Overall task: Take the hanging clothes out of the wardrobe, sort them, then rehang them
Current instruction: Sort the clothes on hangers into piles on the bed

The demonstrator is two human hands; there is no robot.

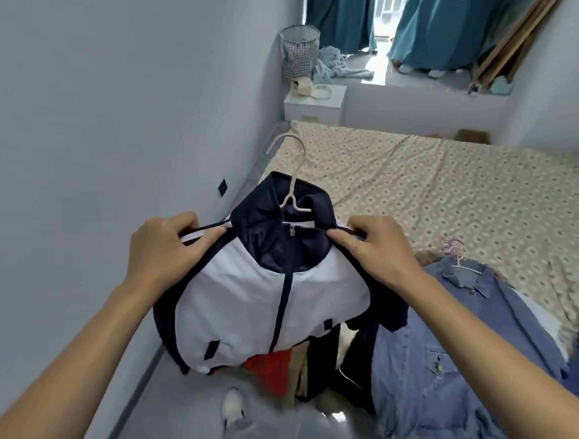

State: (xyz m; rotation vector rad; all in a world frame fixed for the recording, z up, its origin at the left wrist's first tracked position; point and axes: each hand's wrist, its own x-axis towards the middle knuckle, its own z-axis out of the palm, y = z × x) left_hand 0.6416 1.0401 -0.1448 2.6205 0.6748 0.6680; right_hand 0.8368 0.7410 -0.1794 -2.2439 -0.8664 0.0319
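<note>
Left hand (162,249): we pinch the jacket (268,287) shoulder, keeping it spread.
Right hand (380,248): fingers pinch the other shoulder, seating the hanger (292,175).

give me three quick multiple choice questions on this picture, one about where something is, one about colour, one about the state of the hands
1. Where does the blue denim shirt lie?
A. on the white nightstand
B. on the bed's near edge, to the person's right
C. in the mesh basket

2. What colours is the held jacket?
A. navy and white
B. red and grey
C. all green

3. How do the hands hold the jacket?
A. one hand only
B. both lie flat beneath it
C. each pinches a shoulder

Answers: 1 B, it drapes over the patterned bed; 2 A, navy collar, white chest; 3 C, left hand and right hand pinch the shoulder seams.
</note>
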